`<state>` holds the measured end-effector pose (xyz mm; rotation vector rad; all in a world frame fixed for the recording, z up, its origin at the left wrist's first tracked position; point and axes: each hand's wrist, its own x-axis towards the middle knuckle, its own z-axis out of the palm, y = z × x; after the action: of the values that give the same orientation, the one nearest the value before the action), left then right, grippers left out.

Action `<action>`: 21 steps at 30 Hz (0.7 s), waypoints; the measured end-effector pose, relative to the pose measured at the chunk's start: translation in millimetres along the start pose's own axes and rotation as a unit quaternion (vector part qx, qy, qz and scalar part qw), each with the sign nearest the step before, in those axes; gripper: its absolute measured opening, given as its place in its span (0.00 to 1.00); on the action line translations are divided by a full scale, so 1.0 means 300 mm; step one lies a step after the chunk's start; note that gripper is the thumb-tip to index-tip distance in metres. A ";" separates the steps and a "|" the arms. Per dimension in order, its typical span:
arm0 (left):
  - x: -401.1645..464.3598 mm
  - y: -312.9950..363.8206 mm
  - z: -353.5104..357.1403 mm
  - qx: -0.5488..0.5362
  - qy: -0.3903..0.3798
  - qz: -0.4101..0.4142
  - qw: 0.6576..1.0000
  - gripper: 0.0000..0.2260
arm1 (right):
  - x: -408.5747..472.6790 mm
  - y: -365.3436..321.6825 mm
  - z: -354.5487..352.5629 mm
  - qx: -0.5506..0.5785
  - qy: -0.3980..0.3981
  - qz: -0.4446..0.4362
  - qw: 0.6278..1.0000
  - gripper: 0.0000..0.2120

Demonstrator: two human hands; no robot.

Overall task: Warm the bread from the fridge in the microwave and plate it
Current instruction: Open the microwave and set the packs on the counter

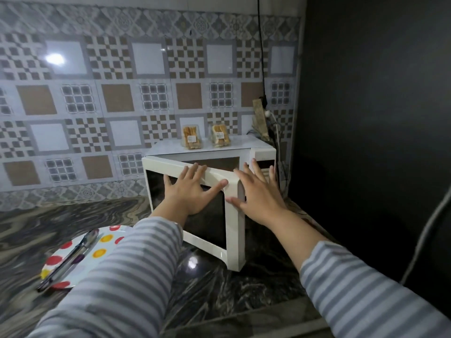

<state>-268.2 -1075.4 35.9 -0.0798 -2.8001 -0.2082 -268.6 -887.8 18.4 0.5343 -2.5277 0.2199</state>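
The left hand (189,189) lies flat with fingers spread on the half-open microwave door (195,208), the right hand (256,195) loose at its edge, two bread packs (191,137) above them atop the microwave (219,147).

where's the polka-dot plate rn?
Head view, lower left: the polka-dot plate sits on the dark marbled counter, left of the open microwave door, with tongs lying across it, partly hidden by the left sleeve.
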 end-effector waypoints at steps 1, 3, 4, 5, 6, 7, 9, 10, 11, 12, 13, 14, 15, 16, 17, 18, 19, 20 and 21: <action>-0.037 -0.019 -0.019 0.006 -0.003 0.006 1.000 0.50 | -0.025 -0.043 -0.012 0.004 0.003 -0.001 1.000 0.35; -0.105 -0.063 -0.060 0.020 -0.015 0.018 1.000 0.53 | -0.068 -0.126 -0.034 0.009 0.004 -0.007 1.000 0.35; -0.134 -0.087 -0.082 0.028 -0.021 0.023 0.999 0.54 | -0.087 -0.166 -0.046 0.007 0.004 -0.011 1.000 0.35; -0.161 -0.112 -0.104 0.035 -0.027 0.026 0.999 0.56 | -0.105 -0.205 -0.056 0.004 0.004 -0.016 1.000 0.36; -0.188 -0.137 -0.126 0.041 -0.033 0.027 0.998 0.57 | -0.122 -0.243 -0.064 0.001 0.004 -0.021 1.000 0.36; -0.215 -0.162 -0.146 0.045 -0.041 0.028 0.998 0.56 | -0.137 -0.281 -0.072 -0.003 0.002 -0.026 1.000 0.37; -0.271 -0.212 -0.182 0.058 -0.048 0.035 0.997 0.54 | -0.163 -0.359 -0.086 -0.014 -0.006 -0.038 0.999 0.36; -0.296 -0.238 -0.196 0.067 -0.047 0.040 0.996 0.53 | -0.170 -0.395 -0.092 -0.019 -0.010 -0.042 0.999 0.36; -0.318 -0.263 -0.208 0.075 -0.044 0.047 0.995 0.52 | -0.175 -0.428 -0.097 -0.022 -0.014 -0.046 0.999 0.36; -0.337 -0.288 -0.218 0.079 -0.040 0.052 0.995 0.52 | -0.178 -0.459 -0.103 -0.023 -0.018 -0.049 0.998 0.36; -0.352 -0.313 -0.226 0.081 -0.034 0.055 0.995 0.51 | -0.180 -0.487 -0.106 -0.024 -0.021 -0.053 0.998 0.36; -0.365 -0.335 -0.234 0.082 -0.030 0.056 0.995 0.51 | -0.180 -0.512 -0.110 -0.025 -0.022 -0.057 0.998 0.36; -0.375 -0.355 -0.241 0.084 -0.027 0.055 0.995 0.51 | -0.180 -0.533 -0.111 -0.025 -0.024 -0.061 0.998 0.36; -0.385 -0.372 -0.248 0.087 -0.026 0.053 0.994 0.51 | -0.178 -0.551 -0.112 -0.024 -0.026 -0.064 0.997 0.36; -0.394 -0.388 -0.253 0.090 -0.025 0.052 0.994 0.50 | -0.176 -0.568 -0.113 -0.025 -0.029 -0.068 0.997 0.37; -0.402 -0.402 -0.258 0.093 -0.024 0.051 0.994 0.51 | -0.175 -0.580 -0.114 -0.024 -0.033 -0.073 0.997 0.37; -0.409 -0.415 -0.264 0.092 -0.023 0.051 0.994 0.51 | -0.174 -0.589 -0.114 -0.020 -0.037 -0.080 0.996 0.37; -0.414 -0.425 -0.270 0.087 -0.022 0.049 0.995 0.52 | -0.175 -0.594 -0.117 -0.010 -0.043 -0.088 0.995 0.37; -0.416 -0.431 -0.279 0.076 -0.020 0.048 0.996 0.52 | -0.177 -0.594 -0.120 0.008 -0.048 -0.094 0.994 0.37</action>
<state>-133.7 -1219.8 55.6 -0.1826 -2.8337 0.0289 -136.1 -1022.8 28.0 0.8007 -2.5490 0.1482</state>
